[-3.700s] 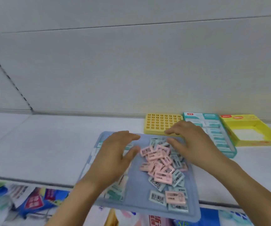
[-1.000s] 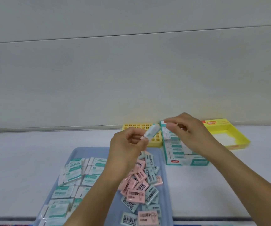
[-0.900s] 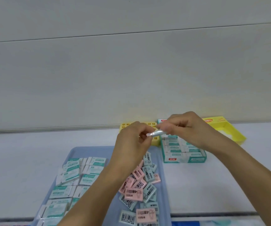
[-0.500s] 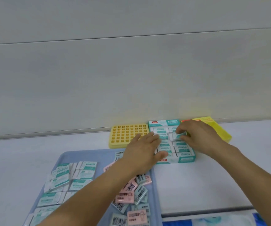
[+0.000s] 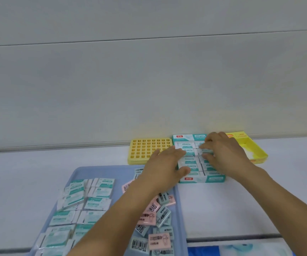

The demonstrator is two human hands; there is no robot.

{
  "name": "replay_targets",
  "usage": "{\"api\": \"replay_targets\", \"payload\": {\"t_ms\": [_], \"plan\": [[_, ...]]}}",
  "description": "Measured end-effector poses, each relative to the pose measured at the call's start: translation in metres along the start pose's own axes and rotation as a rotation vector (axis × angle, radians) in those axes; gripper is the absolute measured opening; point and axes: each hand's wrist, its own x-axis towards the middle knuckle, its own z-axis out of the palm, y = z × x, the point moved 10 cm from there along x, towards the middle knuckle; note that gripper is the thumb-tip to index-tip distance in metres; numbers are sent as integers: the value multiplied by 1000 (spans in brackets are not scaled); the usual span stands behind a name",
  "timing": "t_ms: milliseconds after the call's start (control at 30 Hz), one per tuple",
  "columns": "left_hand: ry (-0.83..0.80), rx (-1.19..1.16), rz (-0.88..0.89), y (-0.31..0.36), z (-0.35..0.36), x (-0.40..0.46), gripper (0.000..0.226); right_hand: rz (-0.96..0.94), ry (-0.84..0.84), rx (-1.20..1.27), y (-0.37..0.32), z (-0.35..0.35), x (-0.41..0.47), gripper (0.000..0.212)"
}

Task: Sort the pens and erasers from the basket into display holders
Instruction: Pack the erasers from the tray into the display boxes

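At the desk's (image 5: 28, 172) far edge, the teal eraser box (image 5: 200, 179) sits wedged between yellow grid holder (image 5: 145, 150) and yellow box (image 5: 256, 154). Left hand (image 5: 164, 169) lies flat on it; right hand (image 5: 224, 154) pinches a wrapped eraser (image 5: 205, 150). Near-left, the blue tray (image 5: 100, 172) holds loose rectangular erasers (image 5: 154, 209).

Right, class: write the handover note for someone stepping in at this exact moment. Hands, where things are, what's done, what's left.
Left hand: flat, fingers straight, resting on the near left side of the teal cardboard display box.
Right hand: fingers pinching a white-and-teal wrapped eraser into the box's right column.
Done: the box holds rows of wrapped erasers.
Left: many white-and-teal erasers and small pink and blue erasers lie on the pale blue plastic tray. The yellow grid pen holder and yellow open box show no pens or erasers.
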Motion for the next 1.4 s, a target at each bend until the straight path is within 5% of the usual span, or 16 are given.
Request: {"api": "replay_targets", "payload": {"t_ms": [233, 467, 633, 733, 1033, 1233, 1400], "plan": [[359, -239, -36, -45, -59, -110, 37, -207, 75, 411, -97, -27, -38, 24], [344, -125, -389, -157, -87, -209, 30, -446, -141, 535, -223, -14, -58, 21], [219, -204, -430, -177, -77, -236, 23, -638, -366, 372, -288, 14, -90, 53], [62, -223, -449, -185, -64, -247, 41, -708, -374, 261, -306, 23, -101, 45], [50, -67, -438, -182, -64, -237, 23, -594, -283, 355, -292, 16, -85, 24], [382, -469, -425, -159, -85, -216, 13, -180, -108, 711, -190, -15, -37, 27], [460, -694, -356, -122, -76, -174, 10, 92, 31, 521, -64, -22, -6, 23]]}}
